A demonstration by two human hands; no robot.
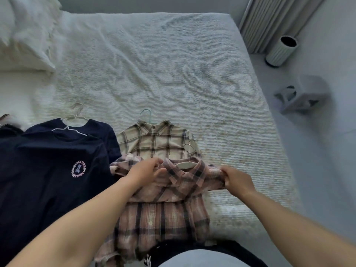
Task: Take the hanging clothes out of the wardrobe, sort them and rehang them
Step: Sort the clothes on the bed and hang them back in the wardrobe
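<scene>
While both hands grip pink plaid shirt [154,214] (on hanger), bed [154,64] underneath.

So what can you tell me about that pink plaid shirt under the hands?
The pink shirt is soft-looking plaid cloth, pink with dark and pale stripes, with a collar and a row of white buttons. It lies front-up on the bed, still on a pale hanger, its top overlapping the cream shirt. The left hand and right hand each grip a shoulder, bunching the cloth. Its hem rumples near the person.
</scene>
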